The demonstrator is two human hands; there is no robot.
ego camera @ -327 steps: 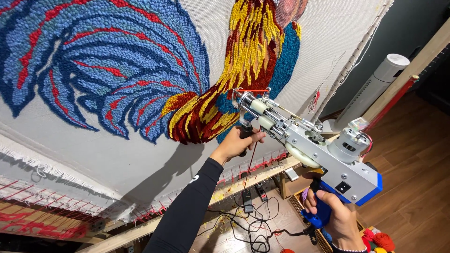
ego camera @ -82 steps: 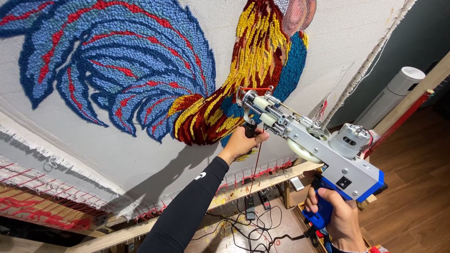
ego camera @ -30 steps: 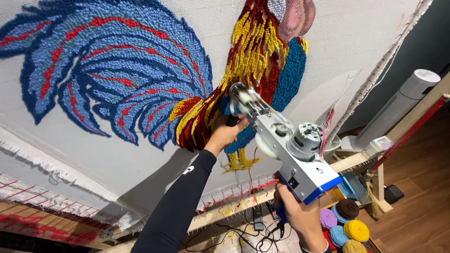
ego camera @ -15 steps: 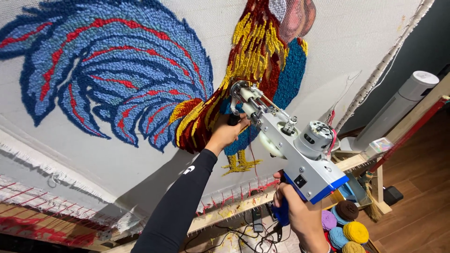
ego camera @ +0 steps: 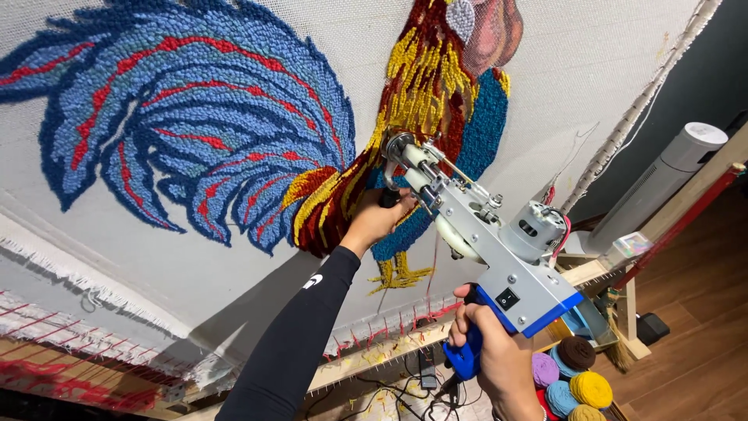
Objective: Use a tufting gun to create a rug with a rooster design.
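Note:
A grey and blue tufting gun point(ego camera: 487, 242) points at a stretched white cloth point(ego camera: 234, 257) bearing a tufted rooster point(ego camera: 374, 132) with a blue and red tail. My left hand point(ego camera: 375, 221), in a black sleeve, grips the gun's black front handle near the needle, right against the rooster's belly. My right hand point(ego camera: 499, 362) holds the blue rear grip low at the bottom. A red yarn strand runs along the gun.
The cloth is stretched on a wooden frame point(ego camera: 592, 269). Balls of yarn point(ego camera: 573, 378) in purple, blue, brown and yellow lie at the lower right. A white tower-shaped appliance point(ego camera: 670, 175) stands at the right on wooden floor. Cables point(ego camera: 421, 386) lie under the frame.
The gun's tip has stayed at the rooster's belly over the last second. Its body has tilted slightly, and my right hand has shifted a little to the right.

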